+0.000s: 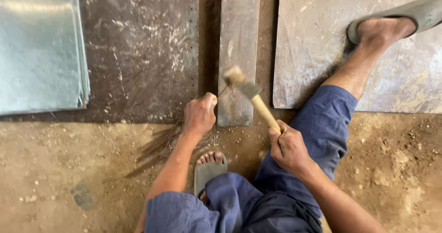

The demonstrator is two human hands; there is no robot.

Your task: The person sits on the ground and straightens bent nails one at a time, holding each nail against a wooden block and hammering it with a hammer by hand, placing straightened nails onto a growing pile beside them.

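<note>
My right hand (289, 146) grips the wooden handle of a mallet (248, 91), whose blurred head hangs over a narrow metal strip (238, 40) lying on the ground. Beside the strip's near left corner, my left hand (200, 114) is closed around something small and thin that I cannot make out. I sit on the ground in blue trousers, one sandalled foot (208, 167) tucked under me and the other foot (391, 27) stretched out on a sheet at the right.
A stack of shiny metal sheets (39, 49) lies at the left. A dark scratched sheet (142, 49) sits left of the strip, a worn grey sheet (405, 81) at the right. Dusty earth with small stones covers the near ground.
</note>
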